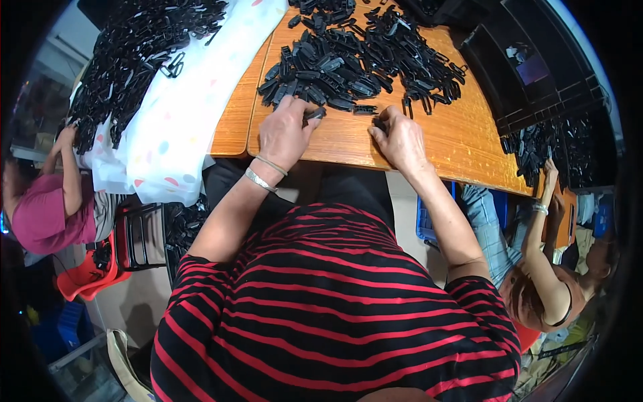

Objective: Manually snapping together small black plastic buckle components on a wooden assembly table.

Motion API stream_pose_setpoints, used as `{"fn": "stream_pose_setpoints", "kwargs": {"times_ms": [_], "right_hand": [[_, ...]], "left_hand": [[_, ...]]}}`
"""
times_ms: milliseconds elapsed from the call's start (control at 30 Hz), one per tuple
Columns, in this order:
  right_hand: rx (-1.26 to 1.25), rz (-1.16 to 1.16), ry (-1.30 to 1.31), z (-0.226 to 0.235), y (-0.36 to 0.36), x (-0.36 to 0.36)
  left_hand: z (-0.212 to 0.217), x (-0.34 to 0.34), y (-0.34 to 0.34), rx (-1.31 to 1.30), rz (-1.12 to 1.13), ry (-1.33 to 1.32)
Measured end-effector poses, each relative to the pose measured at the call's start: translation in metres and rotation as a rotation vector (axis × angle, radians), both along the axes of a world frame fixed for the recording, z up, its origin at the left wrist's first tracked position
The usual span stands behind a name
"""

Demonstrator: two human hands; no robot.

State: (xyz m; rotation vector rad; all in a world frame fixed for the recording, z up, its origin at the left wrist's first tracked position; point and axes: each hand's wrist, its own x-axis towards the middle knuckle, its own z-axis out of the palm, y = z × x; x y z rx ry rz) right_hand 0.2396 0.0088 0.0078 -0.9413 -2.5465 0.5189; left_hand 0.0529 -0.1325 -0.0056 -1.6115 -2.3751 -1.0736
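Note:
My left hand (284, 131) is closed at the near part of a wooden table, pinching a small, long black plastic piece (315, 114) between thumb and fingers. A little to the right, my right hand (403, 141) is closed too, with a dark plastic part (380, 124) at its fingertips, mostly hidden by the fingers. Just beyond both hands lies a heap of long black plastic pieces (328, 74). Beside it, to the right, is a pile of slim black looped parts (418, 57). The hands are apart from each other.
A white dotted plastic sheet (194, 100) covers the left side, with a large black pile (144, 50) beside it. A black box (536, 60) stands at the right. Co-workers sit at both sides, one in a magenta top (50, 214), one in brown (536, 295). A red chair (90, 275) stands left.

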Motion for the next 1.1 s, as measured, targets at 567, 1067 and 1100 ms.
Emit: {"fn": "stream_pose_setpoints", "kwargs": {"times_ms": [567,1067,1100], "right_hand": [[0.27,0.633,-0.14,0.025,0.023,0.012],[-0.494,0.25,0.468,0.019,-0.045,-0.024],[-0.373,0.258,0.436,0.021,-0.049,-0.024]], "left_hand": [[-0.005,0.003,0.0,-0.039,-0.118,0.024],[0.011,0.029,-0.014,0.286,-0.31,-1.429],[0.012,0.028,-0.016,0.289,-0.309,-1.428]]}}
